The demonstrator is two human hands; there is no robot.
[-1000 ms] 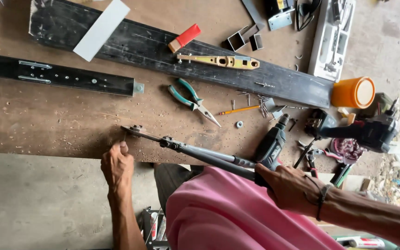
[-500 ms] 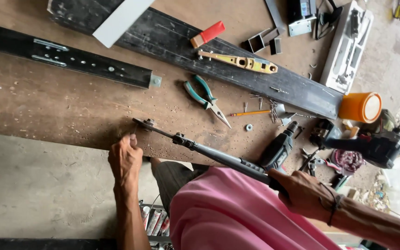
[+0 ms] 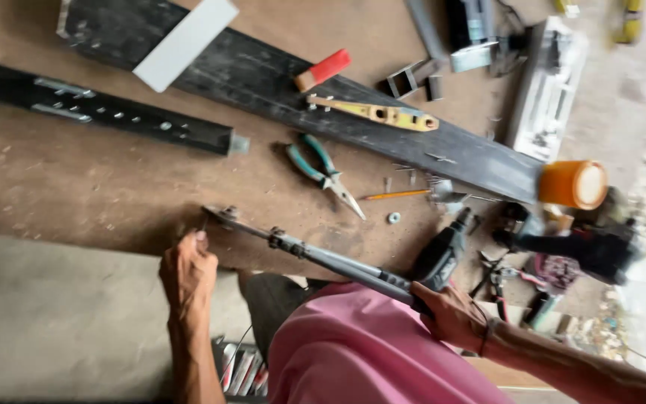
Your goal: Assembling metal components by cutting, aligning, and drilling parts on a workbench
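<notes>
A long-handled riveter (image 3: 323,258) is held over the worn brown counter (image 3: 76,194): right hand (image 3: 454,314) fingers clamped on its handles, left hand (image 3: 187,271) fingers pinched together at its head. Green pliers (image 3: 323,170) lie near.

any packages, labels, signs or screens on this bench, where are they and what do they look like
No signs or screens show.
White carton or tray: far right of the bench, long, rectangular, dark markings too blurred to make out.
Orange roll: right end of the black plank, a short cylinder with a pale end; any label is not visible.
Yellow strip on the spirit level: lying on the plank, long and narrow, with round holes.
</notes>
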